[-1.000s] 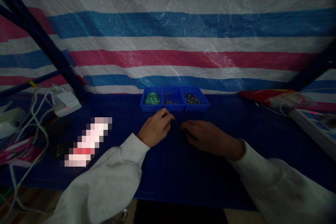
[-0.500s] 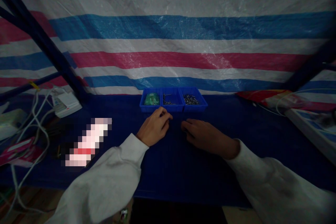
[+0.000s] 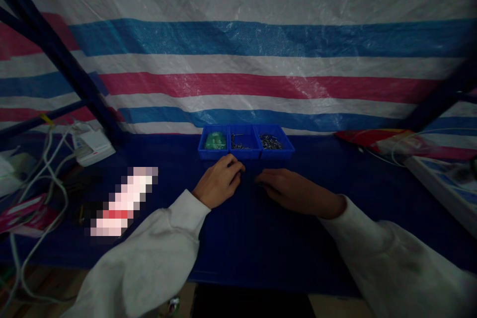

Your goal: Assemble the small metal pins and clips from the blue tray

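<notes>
My left hand [image 3: 220, 182] is over the blue tabletop [image 3: 238, 253], just in front of the blue bins, its fingers curled with the tips together. Anything it grips is too small or dark to make out. A short gap to the right, my right hand [image 3: 292, 190] has thumb and fingers pressed together; what lies in that pinch is hidden. The left bin [image 3: 212, 153] holds a green, plastic-looking bundle [image 3: 215, 140]. A few thin metal pieces like screws [image 3: 238, 144] lie in the middle bin [image 3: 250, 135]. Many small metal pieces [image 3: 271, 142] fill the right bin [image 3: 288, 147].
At left are a blurred-out bright oblong thing [image 3: 124, 203], tangled white cables [image 3: 55, 174] and a white box-like device [image 3: 95, 145]. A red packet [image 3: 367, 136] and a pale tray-like case [image 3: 439, 189] lie at right. A striped sheet [image 3: 238, 39] hangs behind the table.
My right hand has shifted slightly and turned a little, its fingertips still pinched. My left hand stays almost in the same place. The bins look unchanged.
</notes>
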Demonstrator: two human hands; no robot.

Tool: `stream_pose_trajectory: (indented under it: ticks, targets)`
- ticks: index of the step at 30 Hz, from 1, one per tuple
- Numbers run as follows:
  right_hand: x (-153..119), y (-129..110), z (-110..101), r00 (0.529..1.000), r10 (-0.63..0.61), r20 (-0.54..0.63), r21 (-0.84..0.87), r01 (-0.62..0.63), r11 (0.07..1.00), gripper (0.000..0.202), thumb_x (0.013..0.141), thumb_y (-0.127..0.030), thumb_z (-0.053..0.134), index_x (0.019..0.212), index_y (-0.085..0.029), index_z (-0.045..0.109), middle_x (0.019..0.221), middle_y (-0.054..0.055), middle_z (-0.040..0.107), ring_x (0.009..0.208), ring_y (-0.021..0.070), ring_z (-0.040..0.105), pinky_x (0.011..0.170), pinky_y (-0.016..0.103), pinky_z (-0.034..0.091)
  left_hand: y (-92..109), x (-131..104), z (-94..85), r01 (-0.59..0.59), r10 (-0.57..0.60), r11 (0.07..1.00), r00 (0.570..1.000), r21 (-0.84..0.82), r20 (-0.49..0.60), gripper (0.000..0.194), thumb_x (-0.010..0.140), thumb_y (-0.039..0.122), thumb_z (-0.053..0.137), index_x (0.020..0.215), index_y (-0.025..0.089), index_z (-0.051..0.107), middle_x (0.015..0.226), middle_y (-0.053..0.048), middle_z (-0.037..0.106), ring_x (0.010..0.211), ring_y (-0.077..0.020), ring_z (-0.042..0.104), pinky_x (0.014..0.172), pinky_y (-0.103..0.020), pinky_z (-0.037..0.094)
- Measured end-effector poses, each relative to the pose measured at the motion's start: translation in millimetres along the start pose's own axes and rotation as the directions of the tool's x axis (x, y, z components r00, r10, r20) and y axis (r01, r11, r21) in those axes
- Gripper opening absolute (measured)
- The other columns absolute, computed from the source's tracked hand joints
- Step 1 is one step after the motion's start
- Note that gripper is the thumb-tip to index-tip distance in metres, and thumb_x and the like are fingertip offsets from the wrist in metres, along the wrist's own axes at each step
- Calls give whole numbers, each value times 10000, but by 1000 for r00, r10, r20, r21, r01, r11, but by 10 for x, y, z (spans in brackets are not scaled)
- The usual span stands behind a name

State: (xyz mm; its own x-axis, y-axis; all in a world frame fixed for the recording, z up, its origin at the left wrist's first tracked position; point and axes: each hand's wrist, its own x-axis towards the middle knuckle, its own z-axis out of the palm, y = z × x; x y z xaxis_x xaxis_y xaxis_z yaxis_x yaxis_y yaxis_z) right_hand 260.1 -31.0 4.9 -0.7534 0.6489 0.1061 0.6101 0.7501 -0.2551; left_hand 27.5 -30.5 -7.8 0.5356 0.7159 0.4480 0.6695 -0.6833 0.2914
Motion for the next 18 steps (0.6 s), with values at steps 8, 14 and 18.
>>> stream_pose_trajectory:
  ticks: [8, 14, 18]
  targets:
    - [61, -33, -39, 979, 47, -199, 198, -7, 980, 296, 925, -91, 440, 1105, -196, 650, 1064, 59, 689, 959, 165, 650, 883, 310, 478, 11, 3, -25, -5, 5, 1000, 1000, 9, 13, 214, 914, 108, 483, 1068, 200, 599, 1068, -53, 567, 986, -182, 592, 877, -346, 538]
    - [91, -77, -49, 951, 202, -234, 333, -117, 936, 141, 872, -161, 550, 971, -206, 639, 890, 17, 708, 745, 146, 654, 707, 268, 496, 25, 1, -22, -19, 18, 1000, 999, 19, 48, 170, 929, 175, 513, 1070, 198, 606, 1066, -53, 568, 991, -184, 595, 866, -327, 532]
    - [90, -105, -56, 927, 282, -249, 444, -150, 884, 57, 865, -238, 594, 865, -210, 643, 825, 8, 702, 724, 152, 648, 664, 264, 490, 46, 4, -29, -44, 44, 999, 995, -2, 90, 195, 921, 303, 584, 1088, 209, 617, 1047, -48, 578, 967, -185, 610, 839, -318, 533]
